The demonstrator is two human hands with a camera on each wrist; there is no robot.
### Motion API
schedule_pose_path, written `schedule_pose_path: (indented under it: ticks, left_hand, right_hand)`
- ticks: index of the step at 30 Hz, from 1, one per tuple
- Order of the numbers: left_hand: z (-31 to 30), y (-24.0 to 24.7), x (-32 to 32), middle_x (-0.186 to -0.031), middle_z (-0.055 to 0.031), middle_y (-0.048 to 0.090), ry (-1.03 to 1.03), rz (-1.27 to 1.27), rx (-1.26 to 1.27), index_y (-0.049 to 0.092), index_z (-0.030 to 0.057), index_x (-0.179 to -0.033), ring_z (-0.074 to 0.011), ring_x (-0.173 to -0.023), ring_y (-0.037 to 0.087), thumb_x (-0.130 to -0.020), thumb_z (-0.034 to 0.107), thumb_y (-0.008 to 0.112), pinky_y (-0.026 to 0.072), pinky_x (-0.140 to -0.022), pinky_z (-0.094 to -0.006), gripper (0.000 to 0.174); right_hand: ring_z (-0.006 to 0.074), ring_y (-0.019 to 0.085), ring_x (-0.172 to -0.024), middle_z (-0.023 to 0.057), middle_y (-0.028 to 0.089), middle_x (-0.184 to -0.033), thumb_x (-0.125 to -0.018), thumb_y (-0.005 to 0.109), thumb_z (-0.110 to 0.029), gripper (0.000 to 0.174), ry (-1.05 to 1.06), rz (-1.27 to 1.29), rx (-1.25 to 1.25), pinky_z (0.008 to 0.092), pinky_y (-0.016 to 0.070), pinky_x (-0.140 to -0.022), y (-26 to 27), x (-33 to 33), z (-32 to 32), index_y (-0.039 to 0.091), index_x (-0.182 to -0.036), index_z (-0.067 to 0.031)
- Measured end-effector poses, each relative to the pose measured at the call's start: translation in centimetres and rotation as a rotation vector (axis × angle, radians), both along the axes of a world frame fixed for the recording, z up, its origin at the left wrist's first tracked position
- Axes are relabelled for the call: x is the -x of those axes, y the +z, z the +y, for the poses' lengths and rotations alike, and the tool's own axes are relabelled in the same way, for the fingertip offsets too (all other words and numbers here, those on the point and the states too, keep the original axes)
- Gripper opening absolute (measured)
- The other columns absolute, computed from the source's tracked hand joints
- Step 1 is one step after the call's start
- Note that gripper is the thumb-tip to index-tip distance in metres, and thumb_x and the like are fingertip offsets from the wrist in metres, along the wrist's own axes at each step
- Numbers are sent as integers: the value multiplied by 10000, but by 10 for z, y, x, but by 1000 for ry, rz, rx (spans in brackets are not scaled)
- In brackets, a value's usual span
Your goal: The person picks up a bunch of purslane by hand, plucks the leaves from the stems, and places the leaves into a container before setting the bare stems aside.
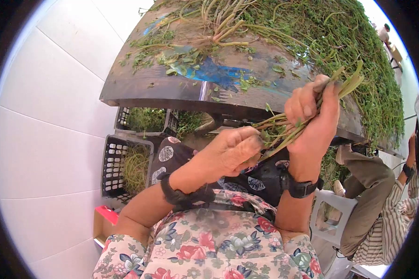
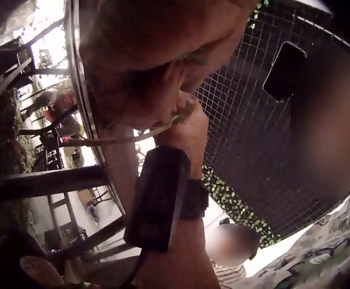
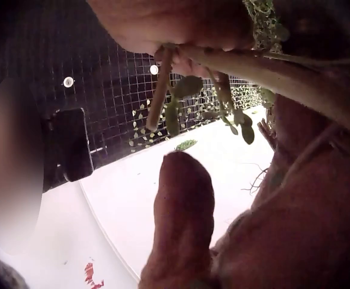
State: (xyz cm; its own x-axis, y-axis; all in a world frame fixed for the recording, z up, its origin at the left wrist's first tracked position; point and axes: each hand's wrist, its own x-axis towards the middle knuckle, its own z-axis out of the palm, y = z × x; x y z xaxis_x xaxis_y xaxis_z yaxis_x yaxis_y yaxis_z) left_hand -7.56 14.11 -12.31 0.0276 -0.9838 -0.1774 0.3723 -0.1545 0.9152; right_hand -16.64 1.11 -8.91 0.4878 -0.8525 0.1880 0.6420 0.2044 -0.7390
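In the head view, my right hand [image 1: 314, 116] grips a bunch of green leafy stems [image 1: 351, 84], whose cut-looking ends stick out above the fist. The bunch slants down toward my left hand [image 1: 235, 151], which has curled fingers and pinches the leafy lower part near small leaves [image 1: 271, 136]. Both hands are held in front of the table edge, above the lap. A thick stem [image 3: 271, 78] and small rounded leaves [image 3: 189, 87] show close up in the right wrist view. One thin stem [image 2: 118, 140] juts out by the hands in the left wrist view. Some of the left fingertips are hidden.
A dark table [image 1: 149, 90] bears a large heap of greens [image 1: 354, 46], loose stems [image 1: 226, 32] and scattered leaves. Below stand black crates, one with pale stems [image 1: 136, 169]. A white stool [image 1: 328, 216] and a seated person [image 1: 381, 209] are at right.
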Motion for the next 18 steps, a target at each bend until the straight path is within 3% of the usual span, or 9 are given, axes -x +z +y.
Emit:
schedule_pose_path:
  ticks: [2,8,11,13,16,18]
  left_hand:
    - [-5,1,3,-611,30,419,1,-11,-1,516,59,-909,-14,-469,309,-869,453,479,213,-374,-163,398]
    - [-16,-14,9,-609,42,417,122,207,-36,501,78,-870,-10,-466,305,-887,300,516,204,-372,-166,223]
    - [-15,-13,9,-588,36,401,56,300,-41,489,58,-840,-16,-436,293,-886,199,518,215,-367,-167,151]
    - [-12,-6,5,-587,41,396,6,250,-67,489,63,-840,-16,-444,295,-889,215,511,214,-368,-167,161]
    - [-1,-13,-4,-601,39,392,-49,208,-114,482,67,-854,-15,-467,298,-886,219,508,212,-372,-166,158]
    - [6,-22,-8,-628,22,416,-33,233,-153,477,63,-865,-19,-484,312,-881,213,507,224,-373,-163,154]
  right_hand:
    - [63,279,-413,-31,335,-504,-888,479,-348,276,-13,18,36,227,224,-382,0,0,3,476,-798,-87]
    - [61,299,-424,-32,353,-516,-876,514,-338,263,-18,35,45,222,240,-388,-4,-2,6,489,-827,-80]
    - [60,298,-426,-34,344,-518,-874,516,-349,274,-15,38,18,223,235,-389,-8,-1,4,491,-827,-81]
    - [58,288,-424,-38,324,-513,-874,515,-356,278,-46,36,-6,226,227,-387,-9,1,4,497,-833,-81]
    - [67,274,-430,-37,302,-522,-898,470,-340,263,-66,-100,-18,236,221,-392,-8,10,-16,493,-831,-86]
    - [75,274,-447,-31,312,-544,-918,426,-312,252,31,-302,-76,237,226,-403,-7,21,-35,485,-829,-85]
